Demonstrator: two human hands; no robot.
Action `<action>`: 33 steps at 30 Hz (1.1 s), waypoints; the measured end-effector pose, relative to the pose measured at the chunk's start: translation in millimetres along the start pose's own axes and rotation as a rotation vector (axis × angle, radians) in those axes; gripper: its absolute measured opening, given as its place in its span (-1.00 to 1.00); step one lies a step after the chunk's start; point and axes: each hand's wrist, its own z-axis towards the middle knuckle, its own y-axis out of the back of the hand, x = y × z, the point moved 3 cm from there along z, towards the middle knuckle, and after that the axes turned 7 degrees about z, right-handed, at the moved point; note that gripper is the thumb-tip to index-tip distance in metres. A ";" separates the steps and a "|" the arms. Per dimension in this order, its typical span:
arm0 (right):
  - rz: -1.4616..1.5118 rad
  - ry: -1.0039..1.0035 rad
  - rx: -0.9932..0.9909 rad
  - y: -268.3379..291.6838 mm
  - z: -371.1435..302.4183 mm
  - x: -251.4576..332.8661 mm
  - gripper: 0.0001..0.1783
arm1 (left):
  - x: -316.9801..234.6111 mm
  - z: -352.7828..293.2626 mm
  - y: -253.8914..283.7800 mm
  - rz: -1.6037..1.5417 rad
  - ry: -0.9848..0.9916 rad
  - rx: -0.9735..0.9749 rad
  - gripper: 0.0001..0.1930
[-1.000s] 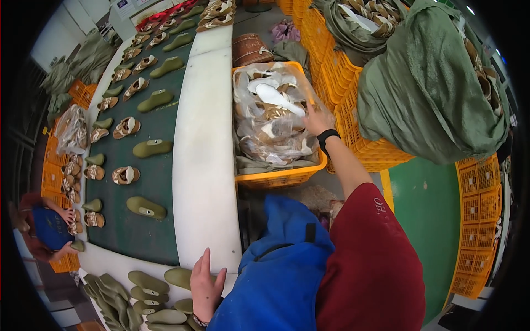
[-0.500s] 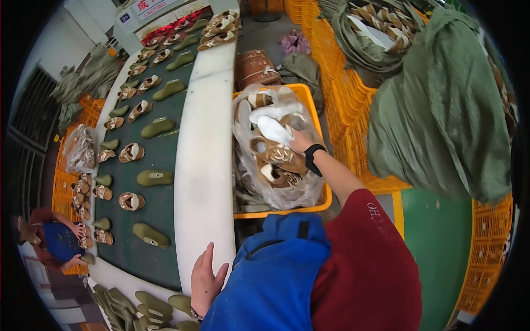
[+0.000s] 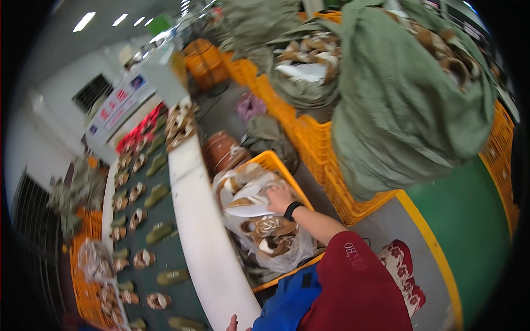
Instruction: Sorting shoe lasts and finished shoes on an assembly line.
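My right hand (image 3: 280,198), with a black band at its wrist, reaches into a yellow crate (image 3: 302,199). Its fingers are closed on a white insole-shaped piece (image 3: 247,210); motion blur softens the fingertips. Around it, inside a clear plastic bag (image 3: 301,249), lie brown and white shoe uppers (image 3: 269,225), some laced. Only the fingers of my left hand (image 3: 234,324) show at the lower edge, apart and holding nothing, by the near end of the white ledge (image 3: 212,259).
Left of the ledge a dark green conveyor (image 3: 165,254) carries shoe uppers and green shoe lasts (image 3: 160,233). Yellow crates (image 3: 314,149) and a big green cloth sack (image 3: 392,110) stand at the right. A brown basket (image 3: 222,151) sits behind the crate. A red-and-white patterned cloth (image 3: 402,276) lies on the floor.
The view has swung up and right, so the crate appears lower and the left hand has mostly slipped out below. My right hand stays in the crate, among the white pieces.
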 end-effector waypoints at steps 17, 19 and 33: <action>0.847 0.235 -0.061 125.3 -155.5 151.2 -0.43 | -46.8 123.2 -24.8 -0.965 -0.100 0.305 -0.42; 0.730 0.490 0.039 137.4 -173.0 201.1 -0.51 | -20.4 136.6 -42.4 -1.378 -0.167 0.143 -0.38; 0.949 0.708 0.420 127.3 -166.9 310.5 -0.44 | 22.3 3.7 11.7 -1.636 -0.178 -0.390 -0.23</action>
